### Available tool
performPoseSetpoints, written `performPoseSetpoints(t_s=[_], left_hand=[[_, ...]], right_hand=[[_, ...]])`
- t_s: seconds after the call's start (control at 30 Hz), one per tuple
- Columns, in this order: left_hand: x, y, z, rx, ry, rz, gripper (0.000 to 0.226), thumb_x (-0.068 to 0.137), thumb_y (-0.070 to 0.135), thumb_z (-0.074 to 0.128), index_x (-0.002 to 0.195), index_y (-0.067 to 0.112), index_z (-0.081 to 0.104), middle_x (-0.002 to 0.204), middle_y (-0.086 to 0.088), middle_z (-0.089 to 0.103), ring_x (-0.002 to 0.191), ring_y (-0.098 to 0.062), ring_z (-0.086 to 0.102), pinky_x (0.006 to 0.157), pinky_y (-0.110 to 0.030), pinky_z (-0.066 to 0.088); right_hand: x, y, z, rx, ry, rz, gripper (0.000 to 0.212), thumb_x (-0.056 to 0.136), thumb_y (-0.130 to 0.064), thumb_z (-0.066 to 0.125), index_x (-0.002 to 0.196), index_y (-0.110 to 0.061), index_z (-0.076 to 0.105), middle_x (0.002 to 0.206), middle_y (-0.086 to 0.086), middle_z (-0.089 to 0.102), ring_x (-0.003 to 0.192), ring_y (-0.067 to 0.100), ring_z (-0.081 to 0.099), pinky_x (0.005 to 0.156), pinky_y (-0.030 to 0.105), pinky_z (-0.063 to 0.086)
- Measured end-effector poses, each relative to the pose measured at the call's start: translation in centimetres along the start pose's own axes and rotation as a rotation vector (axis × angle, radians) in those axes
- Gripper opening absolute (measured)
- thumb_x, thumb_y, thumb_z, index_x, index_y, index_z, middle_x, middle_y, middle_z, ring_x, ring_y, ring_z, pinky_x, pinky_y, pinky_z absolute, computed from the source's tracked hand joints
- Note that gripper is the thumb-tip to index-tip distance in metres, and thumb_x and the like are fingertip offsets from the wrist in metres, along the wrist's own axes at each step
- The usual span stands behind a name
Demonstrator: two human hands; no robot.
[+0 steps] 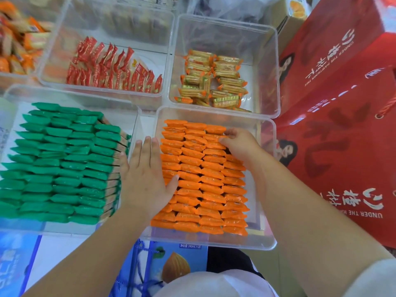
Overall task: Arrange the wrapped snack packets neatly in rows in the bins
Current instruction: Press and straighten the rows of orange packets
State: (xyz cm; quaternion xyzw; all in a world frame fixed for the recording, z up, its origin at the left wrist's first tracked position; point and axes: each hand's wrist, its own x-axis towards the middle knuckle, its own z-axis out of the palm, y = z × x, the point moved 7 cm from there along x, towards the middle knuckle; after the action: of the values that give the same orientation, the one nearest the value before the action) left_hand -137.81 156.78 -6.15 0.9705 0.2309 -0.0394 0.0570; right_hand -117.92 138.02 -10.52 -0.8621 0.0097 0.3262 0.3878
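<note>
- Four columns of orange wrapped snack packets (203, 189) stood packed edge to edge in the near right clear plastic bin (214, 246), and they filled most of it.
- The left hand (145, 174) lay flat with straight fingers along the left side of those rows, its thumb resting on the packets, as if squaring them up.
- The right hand (240, 144) reached to the far end of the right-hand column, its fingers curled onto one orange packet there. That column looked shorter than the others, so a few places probably remained.
- Green wrapped snack packets (60, 163) sat in tidy rows in the near left clear bin (64, 230); that bin seemed finished.
- Red wrapped snack packets (107, 69) stood in loose rows in the far left clear bin (120, 7), only partly filling it.
- Yellow packets with orange ends (214, 84) lay jumbled in the far right clear bin (225, 20); these appeared still to need arranging.
</note>
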Motion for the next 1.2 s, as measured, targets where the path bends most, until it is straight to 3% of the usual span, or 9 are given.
performPoseSetpoints(t_s=[0.07,0.13,0.23,0.3,0.4,0.53,0.73,0.93,1.2], left_hand=[[0.0,0.0,-0.1,0.003,0.0,0.001,0.104,0.085,0.068,0.05,0.158,0.008,0.006,0.165,-0.013,0.015,0.153,-0.03,0.01,0.12,-0.056,0.013],[0.0,0.0,0.0,0.011,-0.007,0.001,0.104,0.085,0.069,0.049,0.158,0.008,0.004,0.166,-0.012,0.014,0.153,-0.029,0.01,0.12,-0.056,0.013],[0.0,0.0,0.1,0.014,-0.017,0.004,0.105,0.085,0.069,0.049,0.158,0.008,0.004,0.165,-0.013,0.015,0.152,-0.03,0.012,0.12,-0.057,0.015],[-0.1,0.0,0.1,0.014,-0.02,0.004,0.106,0.085,0.069,0.05,0.158,0.008,0.005,0.165,-0.013,0.015,0.152,-0.03,0.014,0.12,-0.058,0.017],[0.0,0.0,0.0,0.018,-0.021,0.007,0.106,0.084,0.069,0.051,0.158,0.008,0.005,0.165,-0.013,0.017,0.15,-0.029,0.021,0.119,-0.059,0.02],[0.0,0.2,0.0,0.037,-0.022,0.012,0.107,0.085,0.07,0.049,0.158,0.007,0.002,0.165,-0.012,0.016,0.148,-0.027,0.027,0.118,-0.059,0.02],[0.0,0.3,0.0,0.065,-0.035,0.008,0.104,0.087,0.07,0.044,0.158,0.006,0.002,0.165,-0.013,0.014,0.149,-0.027,0.025,0.118,-0.06,0.019],[-0.1,0.2,-0.3,0.055,-0.035,0.008,0.103,0.088,0.07,0.042,0.158,0.007,0.001,0.165,-0.012,0.014,0.149,-0.026,0.024,0.119,-0.059,0.02],[-0.1,0.2,-0.4,0.038,-0.039,0.002,0.103,0.088,0.069,0.045,0.158,0.007,0.002,0.165,-0.011,0.014,0.148,-0.026,0.026,0.117,-0.059,0.022]], right_hand=[[0.0,-0.2,0.1,0.011,-0.02,0.004,0.014,0.091,-0.019,0.067,0.102,-0.024,0.072,0.099,-0.002,0.074,0.097,0.021,0.07,0.091,0.04,0.056],[-0.2,-0.6,0.2,-0.019,-0.026,0.013,0.014,0.089,-0.017,0.065,0.084,-0.027,0.071,0.086,-0.001,0.074,0.087,0.021,0.071,0.083,0.037,0.058],[-0.3,-1.4,-0.1,-0.105,-0.002,0.007,0.016,0.086,-0.028,0.058,0.08,-0.02,0.07,0.078,0.002,0.069,0.077,0.023,0.065,0.069,0.033,0.05],[-0.1,-1.8,-0.3,-0.067,-0.012,0.048,0.027,0.086,-0.043,0.055,0.083,-0.019,0.068,0.081,0.001,0.066,0.077,0.019,0.06,0.064,0.032,0.042],[0.4,-1.8,-0.1,-0.107,-0.072,0.088,0.044,0.093,-0.06,0.05,0.098,-0.019,0.064,0.089,-0.002,0.063,0.079,0.015,0.056,0.075,0.036,0.041],[0.5,-1.8,0.6,-0.134,-0.085,0.013,0.044,0.102,-0.047,0.05,0.104,-0.009,0.072,0.101,0.013,0.072,0.095,0.03,0.067,0.095,0.046,0.052],[-0.6,-1.5,1.3,-0.061,-0.081,0.012,0.045,0.099,-0.054,0.049,0.108,-0.016,0.07,0.106,0.007,0.072,0.1,0.027,0.066,0.097,0.047,0.051],[-1.3,-0.8,-0.4,-0.285,-0.017,-0.118,0.045,0.105,-0.044,0.039,0.091,-0.012,0.067,0.087,0.005,0.066,0.092,0.029,0.062,0.074,0.033,0.043],[-1.6,1.1,-0.8,-0.319,-0.151,0.008,0.023,0.104,-0.032,0.045,0.112,-0.028,0.066,0.11,0.006,0.068,0.091,0.024,0.064,0.066,0.033,0.056]])
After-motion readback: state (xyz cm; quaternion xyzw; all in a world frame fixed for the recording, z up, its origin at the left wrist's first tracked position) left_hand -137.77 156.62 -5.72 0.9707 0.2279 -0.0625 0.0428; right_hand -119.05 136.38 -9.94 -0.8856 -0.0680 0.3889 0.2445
